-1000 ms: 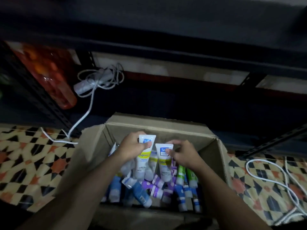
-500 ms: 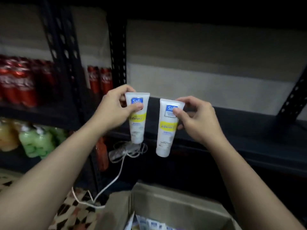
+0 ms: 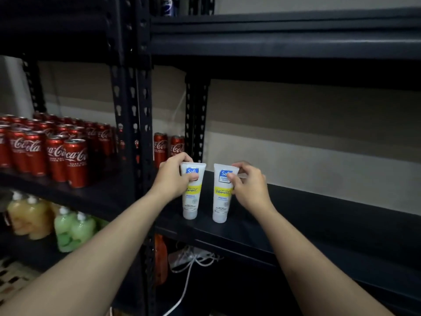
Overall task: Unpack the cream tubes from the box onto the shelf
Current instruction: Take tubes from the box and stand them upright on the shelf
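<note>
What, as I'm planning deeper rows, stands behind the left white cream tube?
Two red cola cans stand behind that white plastic tube, beside a black slotted post. The left hand covers their lower ends.

Left hand (image 3: 173, 179) hides part of the left tube (image 3: 191, 201), right hand (image 3: 248, 188) part of the right tube (image 3: 220, 202); their fine print is unreadable.

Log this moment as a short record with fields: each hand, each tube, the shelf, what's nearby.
left hand: grips the top of the left tube
right hand: pinches the top of the right tube
tube pose: both upright, caps down, side by side, not touching
shelf: dark board; tube caps at its surface near the front edge
nearby: cola cans in the bay to the left; pump bottles one level below
</note>
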Demonstrator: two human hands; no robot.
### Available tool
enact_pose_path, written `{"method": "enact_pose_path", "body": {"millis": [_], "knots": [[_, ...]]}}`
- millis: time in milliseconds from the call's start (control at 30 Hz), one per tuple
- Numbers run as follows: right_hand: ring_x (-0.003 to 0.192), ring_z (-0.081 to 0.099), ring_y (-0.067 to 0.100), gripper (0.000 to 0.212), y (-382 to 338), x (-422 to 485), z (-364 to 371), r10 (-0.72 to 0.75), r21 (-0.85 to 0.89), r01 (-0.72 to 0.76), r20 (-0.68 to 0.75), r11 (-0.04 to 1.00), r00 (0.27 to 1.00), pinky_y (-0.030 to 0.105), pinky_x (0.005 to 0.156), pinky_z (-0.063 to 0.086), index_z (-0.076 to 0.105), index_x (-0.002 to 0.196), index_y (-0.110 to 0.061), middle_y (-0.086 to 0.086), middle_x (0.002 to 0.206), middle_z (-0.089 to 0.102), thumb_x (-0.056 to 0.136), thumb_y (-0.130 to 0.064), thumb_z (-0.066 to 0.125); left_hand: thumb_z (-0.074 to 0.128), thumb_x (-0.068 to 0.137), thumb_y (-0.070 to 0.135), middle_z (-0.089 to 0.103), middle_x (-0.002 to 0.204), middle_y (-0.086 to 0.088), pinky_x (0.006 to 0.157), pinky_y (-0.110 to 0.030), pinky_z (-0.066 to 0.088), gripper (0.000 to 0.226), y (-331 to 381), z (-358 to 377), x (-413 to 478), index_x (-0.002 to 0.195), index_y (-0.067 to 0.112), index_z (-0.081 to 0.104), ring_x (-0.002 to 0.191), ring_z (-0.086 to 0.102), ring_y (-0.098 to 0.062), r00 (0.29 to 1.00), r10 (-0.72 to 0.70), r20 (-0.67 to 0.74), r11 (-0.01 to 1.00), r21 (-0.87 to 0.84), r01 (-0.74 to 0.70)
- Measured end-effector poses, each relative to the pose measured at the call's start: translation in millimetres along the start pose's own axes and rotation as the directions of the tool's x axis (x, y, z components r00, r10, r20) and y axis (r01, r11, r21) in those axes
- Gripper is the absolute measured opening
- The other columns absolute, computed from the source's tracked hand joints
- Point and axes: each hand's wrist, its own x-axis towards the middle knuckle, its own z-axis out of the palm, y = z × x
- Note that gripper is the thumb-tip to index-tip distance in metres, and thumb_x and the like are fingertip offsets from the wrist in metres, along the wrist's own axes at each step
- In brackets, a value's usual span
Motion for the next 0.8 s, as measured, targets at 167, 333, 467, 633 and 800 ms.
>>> {"method": "enact_pose_path", "body": {"millis": [167,333,467,633,800], "knots": [[0.068,0.069,0.012,0.009,5,17,28,-0.012,0.039,0.012,0.012,0.999,1.0,0.034,0.067,0.06,0.061,0.094,-0.027,0.001,0.097,0.067,0.092,-0.019,0.061,0.07,0.082,0.006,0.063,0.084,0.002,0.062,-0.018,0.041,0.019,-12,-7,13,0.087,0.018,0.056,0.072,0.056,-0.007,0.997,0.058,0.043,0.998,0.028,-0.06],[0.073,0.069,0.015,0.014,6,28,47,-0.016,0.061,0.015,0.02,0.998,1.0,0.038,0.067,0.061,0.059,0.088,-0.034,0.002,0.1,0.064,0.09,-0.021,0.064,0.067,0.085,0.005,0.055,0.101,0.002,0.073,-0.023,0.037,0.023,-11,-10,27,0.092,0.021,0.053,0.089,0.051,-0.013,0.994,0.072,0.077,0.983,0.164,-0.084],[0.069,0.068,0.014,0.023,1,32,55,-0.027,0.075,0.026,0.02,0.997,0.999,0.039,0.064,0.06,0.057,0.079,-0.037,-0.003,0.089,0.063,0.091,-0.019,0.064,0.065,0.086,0.004,0.051,0.104,0.004,0.076,-0.024,0.036,0.023,-11,-11,33,0.101,0.018,0.055,0.095,0.049,-0.013,0.99,0.109,0.092,0.963,0.237,-0.128],[0.075,0.067,0.014,0.019,3,37,64,-0.035,0.105,0.035,0.002,0.994,0.999,0.044,0.066,0.06,0.06,0.084,-0.033,-0.01,0.082,0.062,0.09,-0.016,0.063,0.059,0.088,0.0,0.049,0.103,0.002,0.06,-0.016,0.033,0.024,-15,-9,38,0.1,0.019,0.051,0.084,0.047,-0.01,0.991,0.099,0.095,0.958,0.259,-0.121],[0.078,0.068,0.015,0.022,7,37,66,-0.033,0.119,0.027,0.051,0.993,0.998,0.043,0.071,0.06,0.057,0.096,-0.036,-0.016,0.087,0.06,0.09,-0.017,0.064,0.058,0.09,0.004,0.046,0.098,0.004,0.061,-0.021,0.034,0.021,-16,-11,39,0.101,0.019,0.048,0.086,0.048,-0.014,0.99,0.096,0.1,0.958,0.26,-0.119]]}}
